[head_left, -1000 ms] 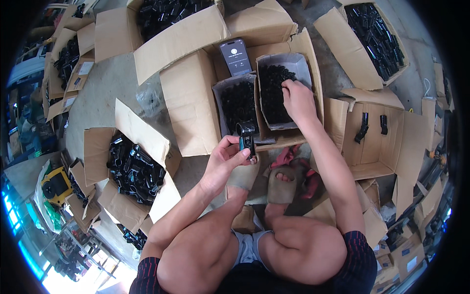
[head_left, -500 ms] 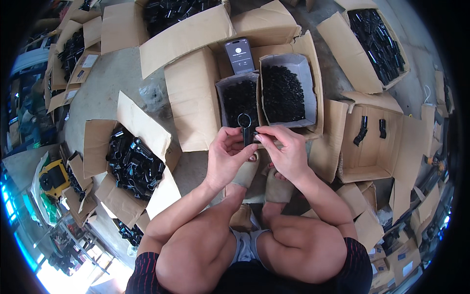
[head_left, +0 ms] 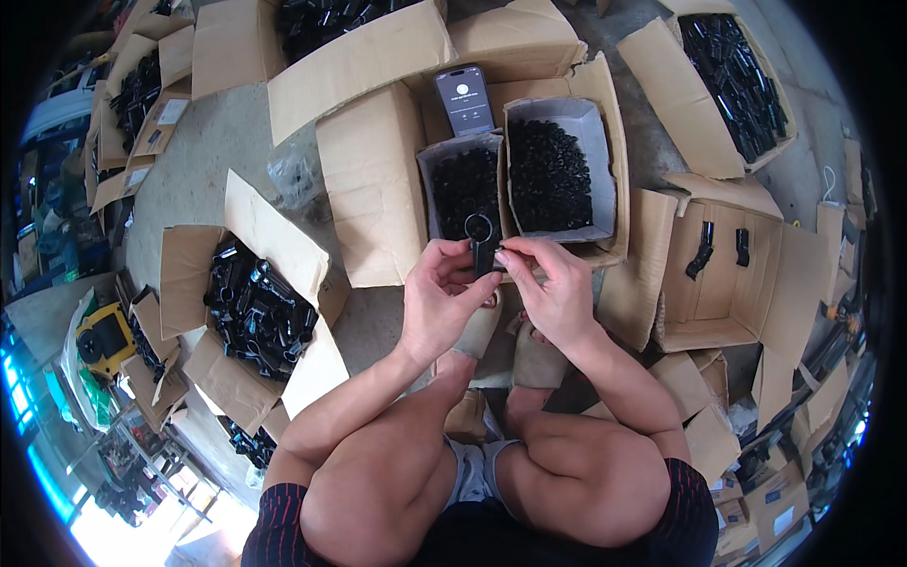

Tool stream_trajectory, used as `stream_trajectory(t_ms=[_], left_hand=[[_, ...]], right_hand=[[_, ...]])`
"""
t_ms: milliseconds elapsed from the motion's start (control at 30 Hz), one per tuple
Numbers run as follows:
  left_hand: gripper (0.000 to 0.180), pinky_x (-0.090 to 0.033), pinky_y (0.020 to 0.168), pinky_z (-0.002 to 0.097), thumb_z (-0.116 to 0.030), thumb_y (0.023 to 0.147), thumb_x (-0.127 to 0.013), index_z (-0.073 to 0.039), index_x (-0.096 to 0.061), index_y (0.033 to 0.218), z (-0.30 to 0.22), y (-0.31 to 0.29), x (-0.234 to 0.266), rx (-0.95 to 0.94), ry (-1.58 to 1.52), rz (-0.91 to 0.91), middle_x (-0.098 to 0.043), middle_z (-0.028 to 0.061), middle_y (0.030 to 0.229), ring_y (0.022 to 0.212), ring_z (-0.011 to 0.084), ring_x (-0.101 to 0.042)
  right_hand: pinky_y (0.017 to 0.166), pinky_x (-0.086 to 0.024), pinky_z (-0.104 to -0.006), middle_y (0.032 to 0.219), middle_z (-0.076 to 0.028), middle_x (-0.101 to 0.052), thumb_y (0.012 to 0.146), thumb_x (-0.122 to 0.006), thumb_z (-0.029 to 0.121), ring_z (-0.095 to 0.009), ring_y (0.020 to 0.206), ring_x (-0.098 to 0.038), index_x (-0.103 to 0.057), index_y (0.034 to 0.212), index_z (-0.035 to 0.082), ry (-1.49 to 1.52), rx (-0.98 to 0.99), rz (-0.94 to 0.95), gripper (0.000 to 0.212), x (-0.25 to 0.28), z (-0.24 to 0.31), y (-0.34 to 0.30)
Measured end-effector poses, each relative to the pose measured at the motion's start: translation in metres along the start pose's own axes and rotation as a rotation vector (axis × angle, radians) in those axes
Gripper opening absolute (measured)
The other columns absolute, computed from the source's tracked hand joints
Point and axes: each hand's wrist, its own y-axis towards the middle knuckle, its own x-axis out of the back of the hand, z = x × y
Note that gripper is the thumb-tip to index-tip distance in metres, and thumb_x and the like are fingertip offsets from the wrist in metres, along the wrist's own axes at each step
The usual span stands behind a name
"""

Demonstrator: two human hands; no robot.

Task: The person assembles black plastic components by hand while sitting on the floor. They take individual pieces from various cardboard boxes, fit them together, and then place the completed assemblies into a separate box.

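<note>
My left hand (head_left: 439, 302) and my right hand (head_left: 553, 288) meet in front of me, both pinching a small black part with a ring at its top (head_left: 482, 244). Just beyond the hands stand two grey trays in a cardboard box: the left tray (head_left: 427, 170) holds black parts, the right tray (head_left: 515, 118) holds many small black pieces. My bare knees and feet are below the hands.
A phone (head_left: 464, 98) lies on the box flap behind the trays. An open carton of black parts (head_left: 253, 307) sits at my left, another carton (head_left: 732, 80) far right, and a nearly bare carton (head_left: 723, 265) holds two black parts. More cartons ring the concrete floor.
My right hand left the right tray and came back to join my left hand on the black part. The hands have since stayed together, shifting only slightly.
</note>
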Motion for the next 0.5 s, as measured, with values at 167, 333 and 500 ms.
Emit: stream_trajectory(t_ms=[167,333,500], left_hand=[[0.038,-0.060,0.067,0.0259,0.002,0.086,-0.077,0.003,-0.052,0.115,-0.001,-0.001,-0.002,-0.005,0.018,-0.006,-0.070,0.0135,0.106,0.086,0.0140,-0.070],[0.038,-0.058,0.063,0.0251,0.002,0.084,-0.080,0.002,-0.053,0.112,-0.001,-0.002,-0.002,-0.061,0.053,-0.048,-0.069,0.0118,0.105,0.084,0.0142,-0.070],[0.039,-0.058,0.061,0.0249,0.002,0.084,-0.079,0.002,-0.053,0.112,-0.005,-0.002,-0.002,-0.081,0.032,-0.048,-0.068,0.0125,0.107,0.087,0.0152,-0.070]], right_hand=[[0.059,-0.051,-0.0387,0.081,-0.015,-0.063,0.100,-0.064,0.014,-0.029,0.066,-0.063,-0.063,0.093,0.000,-0.240,0.149,0.015,0.016,-0.006,-0.010,0.006],[0.061,-0.050,-0.0368,0.082,-0.015,-0.063,0.102,-0.060,0.015,-0.029,0.067,-0.063,-0.062,0.094,-0.001,-0.038,-0.090,0.089,0.018,-0.005,0.002,0.002],[0.069,-0.055,-0.0291,0.094,-0.010,-0.071,0.099,-0.066,0.011,-0.015,0.078,-0.068,-0.067,0.104,-0.002,0.297,-0.214,-0.004,0.014,-0.011,-0.002,-0.005]])
